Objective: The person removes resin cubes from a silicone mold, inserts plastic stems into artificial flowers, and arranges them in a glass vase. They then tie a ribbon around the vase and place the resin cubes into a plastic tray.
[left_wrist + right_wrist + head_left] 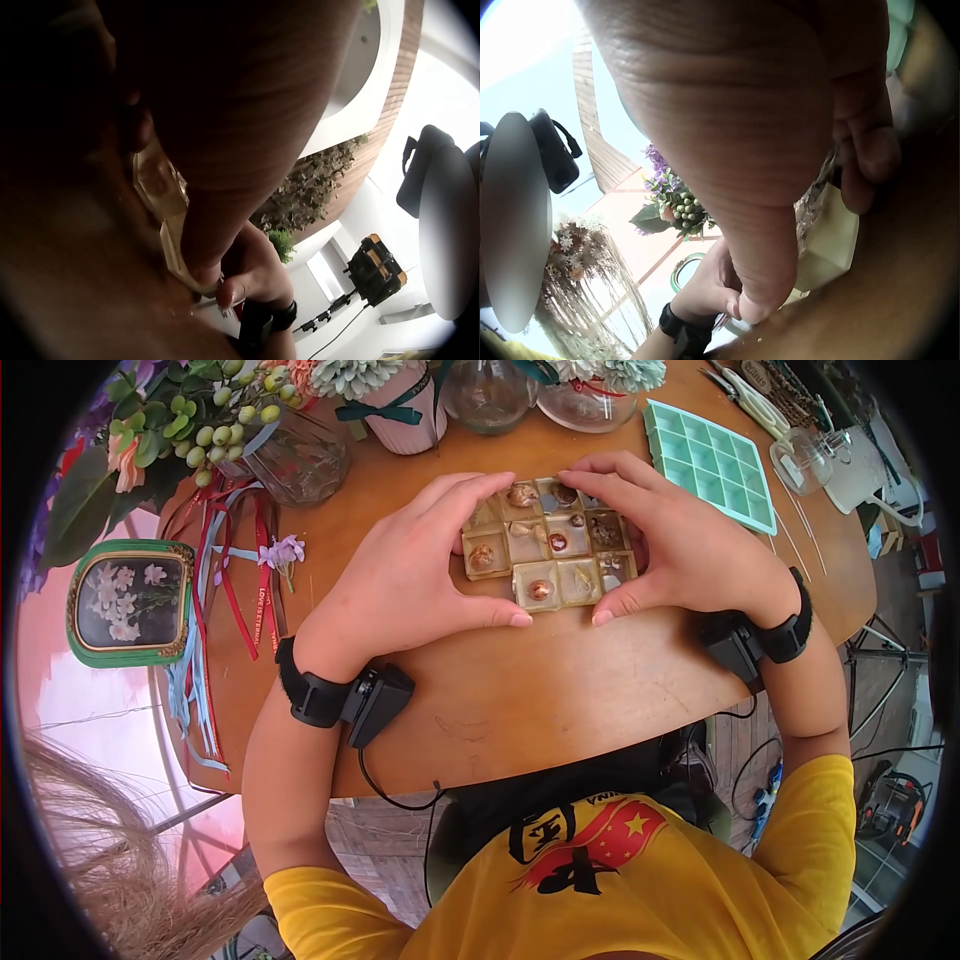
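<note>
A cluster of square, yellowish translucent resin blocks (527, 542) sits on the table between my hands, with shells and small brown and pale pieces showing in them. The lower edge of the cluster is stepped. My left hand (405, 565) grips its left side, fingers along the far edge and thumb by the near edge. From the right, my right hand (690, 545) holds the other side the same way. In the left wrist view a faceted pale block (159, 180) shows beside the thumb. The right wrist view has another block (831, 240) under the palm.
A mint-green compartment tray (710, 460) lies at the back right, near tweezers and a small glass jar (800, 460). Glass vases (490, 395) and flowers stand along the back. Ribbons (235, 575) and a green-framed flower picture (130, 603) are at the left.
</note>
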A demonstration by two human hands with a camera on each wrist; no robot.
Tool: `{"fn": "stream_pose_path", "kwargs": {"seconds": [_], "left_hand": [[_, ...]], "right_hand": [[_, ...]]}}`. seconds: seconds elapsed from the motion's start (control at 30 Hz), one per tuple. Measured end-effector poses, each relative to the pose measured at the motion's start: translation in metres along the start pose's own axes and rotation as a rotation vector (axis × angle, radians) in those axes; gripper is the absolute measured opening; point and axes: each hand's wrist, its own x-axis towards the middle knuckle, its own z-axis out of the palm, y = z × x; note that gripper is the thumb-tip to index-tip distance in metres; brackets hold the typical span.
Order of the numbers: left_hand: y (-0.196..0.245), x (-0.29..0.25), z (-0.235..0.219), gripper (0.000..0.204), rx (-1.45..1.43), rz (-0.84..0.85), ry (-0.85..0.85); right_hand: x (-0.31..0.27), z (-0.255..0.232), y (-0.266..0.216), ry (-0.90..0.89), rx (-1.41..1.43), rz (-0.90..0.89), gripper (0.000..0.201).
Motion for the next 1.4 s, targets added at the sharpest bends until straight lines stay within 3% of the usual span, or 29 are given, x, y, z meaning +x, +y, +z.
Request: {"fn": "stream_pose_path", "kwargs": {"seconds": [0.53,0.63,0.83,1.0,1.23,1.4], "left_hand": [[-0.002,0.0,0.002,0.102,0.0,0.024,0.028],[0.006,0.0,-0.002,0.107,0.004,-0.082,-0.033],[0.006,0.001,0.002,0.119,-0.045,-0.085,-0.023],[0.011,0.005,0.007,0.115,-0.047,-0.082,-0.022],[0.023,0.019,0.012,0.099,0.007,-0.032,-0.071],[0.028,0.032,0.016,0.089,0.057,-0.004,-0.122]], "right_hand": [[0.0,0.001,0.0,0.003,-0.017,-0.003,0.101],[0.0,-0.001,-0.003,-0.006,-0.019,0.015,0.1],[-0.002,-0.004,-0.003,-0.025,-0.039,0.006,0.098],[-0.008,-0.009,-0.003,-0.005,-0.071,-0.019,0.091],[-0.012,-0.023,-0.015,-0.127,-0.108,0.176,0.093],[-0.016,-0.03,-0.016,-0.157,-0.182,0.223,0.093]]}}
